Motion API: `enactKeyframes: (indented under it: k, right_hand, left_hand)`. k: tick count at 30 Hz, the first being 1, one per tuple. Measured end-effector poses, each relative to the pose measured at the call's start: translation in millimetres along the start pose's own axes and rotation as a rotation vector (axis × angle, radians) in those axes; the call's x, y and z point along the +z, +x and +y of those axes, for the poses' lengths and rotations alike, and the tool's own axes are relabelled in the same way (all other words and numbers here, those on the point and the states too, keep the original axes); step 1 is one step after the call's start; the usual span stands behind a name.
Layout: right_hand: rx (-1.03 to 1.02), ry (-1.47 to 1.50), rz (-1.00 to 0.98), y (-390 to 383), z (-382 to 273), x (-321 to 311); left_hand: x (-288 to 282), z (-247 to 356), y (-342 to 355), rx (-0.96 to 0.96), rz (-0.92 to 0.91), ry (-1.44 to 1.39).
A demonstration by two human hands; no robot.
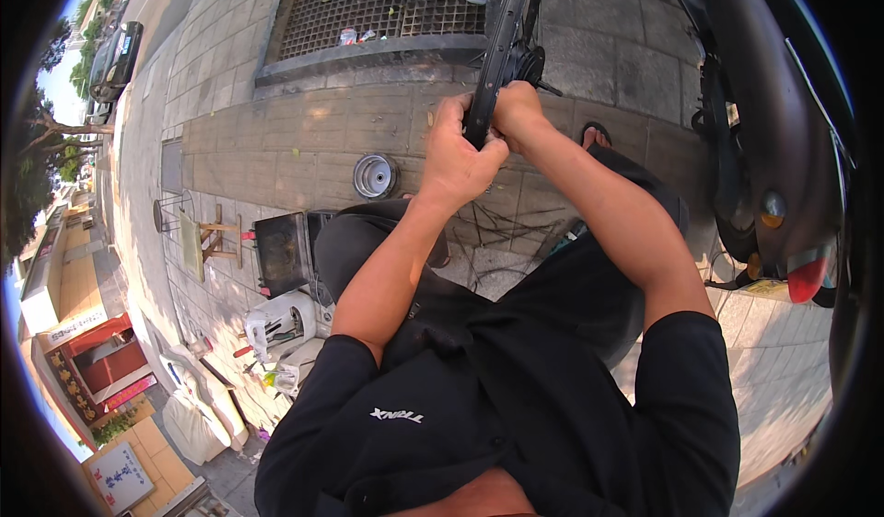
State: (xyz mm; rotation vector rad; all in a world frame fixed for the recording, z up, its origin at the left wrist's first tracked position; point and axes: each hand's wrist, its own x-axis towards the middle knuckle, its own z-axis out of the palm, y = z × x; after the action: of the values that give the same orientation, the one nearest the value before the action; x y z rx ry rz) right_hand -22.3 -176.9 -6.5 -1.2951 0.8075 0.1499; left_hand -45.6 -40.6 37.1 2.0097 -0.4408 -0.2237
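A black bicycle wheel point(504, 43) stands up in front of me, seen almost edge-on. Small dots run along its rim, and a hub with a short axle sticks out on its right side. My left hand point(458, 156) is closed round the near end of the rim from the left, its thumb pressed along the edge. On the other side my right hand point(518, 114) grips the same rim just below the hub, its fingertips mostly hidden. Between my legs, several thin dark strands point(502, 230) lie scattered on the paving.
A silver round metal bowl point(375, 177) sits left of the wheel. Beyond is a metal drain grating point(368, 6). An open black toolbox point(280, 252), a white tub of tools point(267, 322) and a wooden stool point(219, 241) stand at left. A dark scooter point(769, 103) is close on my right.
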Motion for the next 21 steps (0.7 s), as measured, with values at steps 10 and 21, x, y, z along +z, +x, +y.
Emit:
enactKeyframes:
  k: [10, 21]
  right_hand:
    - [0.061, 0.149, -0.119, 10.0, 6.6, -12.4]
    - [0.068, 0.201, -0.087, 8.2, 10.7, -22.9]
  left_hand:
    - [-3.5, 9.4, 0.4, 0.042, -0.031, -0.057]
    - [-5.6, 22.3, 2.3, 0.079, -0.019, 0.057]
